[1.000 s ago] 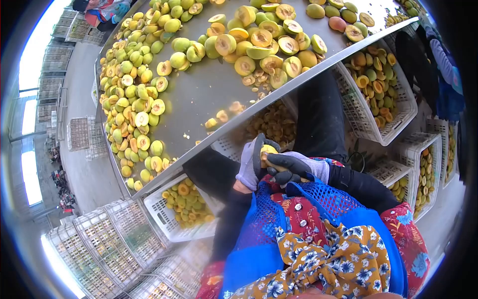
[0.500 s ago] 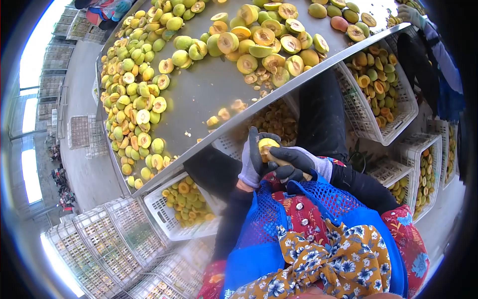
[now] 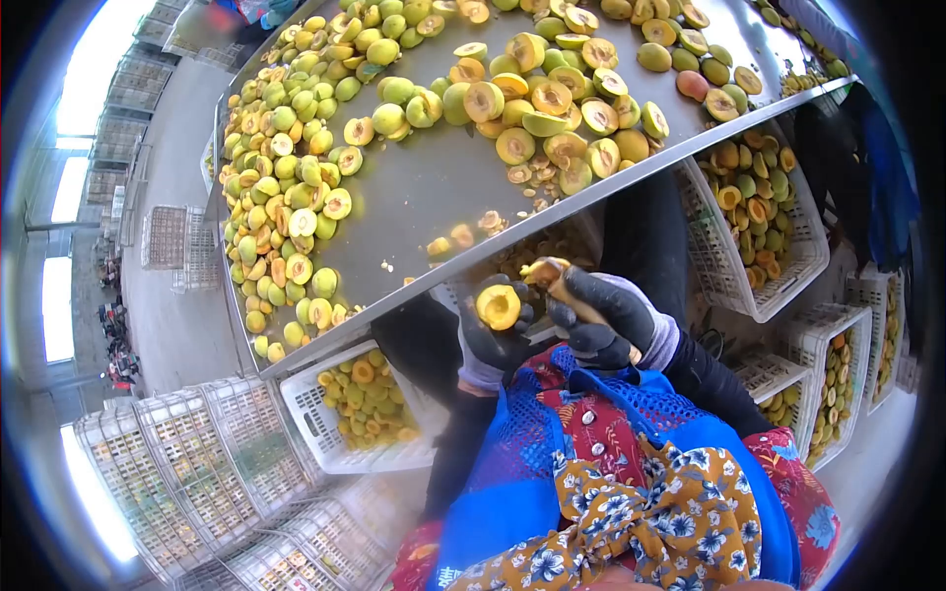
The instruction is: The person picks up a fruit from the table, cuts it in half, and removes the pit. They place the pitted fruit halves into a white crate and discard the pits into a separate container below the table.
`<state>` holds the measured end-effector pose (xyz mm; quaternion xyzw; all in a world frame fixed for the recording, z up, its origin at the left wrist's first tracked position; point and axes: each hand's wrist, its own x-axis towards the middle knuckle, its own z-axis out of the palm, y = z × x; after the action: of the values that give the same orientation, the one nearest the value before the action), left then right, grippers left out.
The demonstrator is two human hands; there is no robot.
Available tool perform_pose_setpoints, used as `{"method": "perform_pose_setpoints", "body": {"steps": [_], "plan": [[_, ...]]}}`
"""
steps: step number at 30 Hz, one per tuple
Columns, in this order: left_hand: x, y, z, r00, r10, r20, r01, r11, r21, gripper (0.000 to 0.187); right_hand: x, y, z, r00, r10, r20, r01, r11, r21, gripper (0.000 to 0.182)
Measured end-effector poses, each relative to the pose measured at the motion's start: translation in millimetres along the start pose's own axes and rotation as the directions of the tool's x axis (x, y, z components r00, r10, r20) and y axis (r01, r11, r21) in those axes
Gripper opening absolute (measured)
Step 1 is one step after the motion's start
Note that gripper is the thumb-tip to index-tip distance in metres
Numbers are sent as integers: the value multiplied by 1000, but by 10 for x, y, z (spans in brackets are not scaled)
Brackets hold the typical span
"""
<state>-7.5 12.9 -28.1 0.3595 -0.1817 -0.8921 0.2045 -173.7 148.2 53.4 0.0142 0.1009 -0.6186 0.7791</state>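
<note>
My left hand (image 3: 490, 340), in a dark-palmed glove, holds an apricot half (image 3: 499, 307) with its cut face up, showing a hollow in the yellow flesh. To its right, my gloved right hand (image 3: 609, 313) is wrapped around a wooden-handled tool (image 3: 579, 298). A brownish-yellow bit (image 3: 544, 269) sits at the tool's tip, perhaps a pit; the tip itself is hidden. Both hands are in front of the metal table's edge, apart from each other. Below them, a crate (image 3: 455, 295) with yellowish pieces is partly covered by my hands.
The metal table (image 3: 394, 217) bears many whole and halved apricots (image 3: 552, 98), plus loose pits (image 3: 532, 173). Crates of fruit stand at the left (image 3: 305, 404) and right (image 3: 711, 231). Stacked crates (image 3: 187, 443) rise at lower left. Another person's sleeve (image 3: 826, 28) shows at upper right.
My hands have moved apart. The fruit half in my left hand now faces up with its hollow showing, and the tool has come away to the right with a bit at its tip.
</note>
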Motion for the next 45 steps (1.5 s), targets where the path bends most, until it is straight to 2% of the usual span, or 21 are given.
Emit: {"method": "perform_pose_setpoints", "body": {"steps": [3, 4, 6, 8, 9, 12, 14, 16, 19, 21, 22, 25, 26, 29, 31, 35, 39, 40, 42, 44, 45], "plan": [[-109, 338, -179, 999, 43, 10, -44, 988, 147, 49, 155, 170, -42, 966, -117, -230, -23, 849, -528, 38], [-181, 442, -348, 943, 322, 88, -310, 751, 583, 47, 175, 209, -158, 954, -74, -291, -88, 857, -507, 32], [-468, 790, -712, 817, 553, 161, -358, 269, 894, 42, 202, 223, -272, 914, -41, -404, -193, 831, -522, 26], [-719, 1167, -943, 667, 737, 108, 10, -154, 988, 39, 246, 208, -453, 913, -74, -402, -315, 500, -807, 33], [-771, 1261, -954, 541, 802, 253, 340, -484, 806, 38, 269, 164, -400, 901, -56, -430, -385, 353, -853, 39], [-546, 1450, -257, 504, 823, 263, 233, -422, 876, 37, 399, 205, -600, 925, -94, -367, -356, 121, -927, 63], [-83, 1433, 230, 663, 680, 314, -13, -408, 913, 32, 461, 293, -760, 911, -197, -362, -373, -25, -927, 65], [580, 1255, 656, 665, 567, 486, -170, -519, 838, 28, 413, 383, -843, 903, -326, -279, -313, -55, -948, 63], [1604, 880, 1063, 768, 459, 447, -183, -512, 839, 45, 333, 315, -687, 873, -443, -204, -261, -70, -963, 56], [1853, 665, 1225, 867, 393, 305, -170, -342, 924, 57, 275, 264, -637, 885, -434, -167, -232, -100, -968, 53], [1877, 630, 1217, 862, 364, 353, -328, -131, 936, 64, 246, 247, -579, 877, -416, -241, -298, -76, -951, 47], [1771, 581, 1128, 875, 256, 412, -381, -164, 910, 66, 221, 272, -809, 906, -393, -156, -143, 64, -988, 44], [1840, 540, 897, 754, 362, 549, -450, -324, 832, 56, 211, 273, -874, 908, -383, -172, -156, 72, -985, 40], [1083, 781, 933, 956, 249, 155, -249, 413, 876, 46, 176, 243, -723, 844, -523, -119, -34, 171, -985, 37], [667, 941, 753, 962, 201, 186, -259, 447, 856, 40, 186, 204, -641, 839, -434, -328, -55, 533, -845, 34], [93, 820, 480, 997, 61, 48, -76, 637, 767, 45, 175, 60, -438, 951, -184, -249, 2, 809, -588, 35], [-135, 487, 464, 959, 179, 219, -282, 657, 699, 45, 193, 73, 0, 964, -119, -239, 23, 928, -372, 48], [-166, 441, 451, 959, 199, 204, -285, 657, 698, 44, 252, 160, -260, 968, -127, -219, 18, 899, -439, 56], [-171, 373, 365, 932, 273, 236, -359, 620, 698, 33, 309, 338, -474, 862, -445, -242, -18, 451, -893, 59], [-210, 376, 300, 972, 209, 105, -233, 820, 523, 30, 287, 417, -433, 744, -664, -77, -173, -79, -982, 64], [-237, 389, 288, 986, 164, 44, -167, 895, 415, 31, 269, 406, -390, 772, -635, -25, -162, -158, -974, 64]]}}
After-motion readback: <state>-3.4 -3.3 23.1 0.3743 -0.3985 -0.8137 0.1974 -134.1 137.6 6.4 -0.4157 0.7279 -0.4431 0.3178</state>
